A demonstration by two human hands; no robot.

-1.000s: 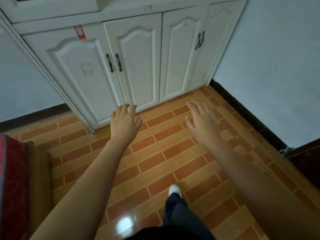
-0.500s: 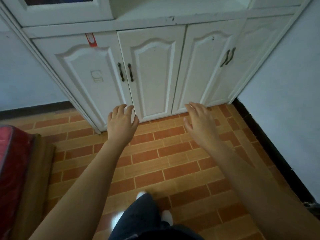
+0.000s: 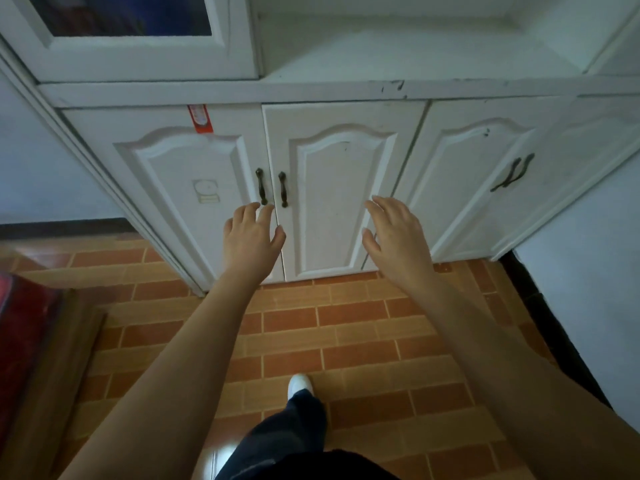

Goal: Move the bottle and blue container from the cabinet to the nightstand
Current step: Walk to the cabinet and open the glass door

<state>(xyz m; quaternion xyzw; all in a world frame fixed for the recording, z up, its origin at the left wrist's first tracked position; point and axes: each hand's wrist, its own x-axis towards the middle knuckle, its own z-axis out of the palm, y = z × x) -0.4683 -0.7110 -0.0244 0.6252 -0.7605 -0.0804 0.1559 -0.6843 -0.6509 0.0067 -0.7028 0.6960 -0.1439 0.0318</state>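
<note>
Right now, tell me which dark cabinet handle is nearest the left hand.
The handle on the leftmost door, left of the seam: the left hand's fingers sit just below its lower end; the other three lie farther right.

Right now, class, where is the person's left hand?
In the head view, the left hand is left of centre, open before the closed cabinet doors, fingertips just below the two dark handles; the right hand is to its right.

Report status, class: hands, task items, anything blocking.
Left hand, right hand open, empty. Bottle unseen; blue shape behind glass door, unclear. White panelled lower cabinet doors shut.
</note>
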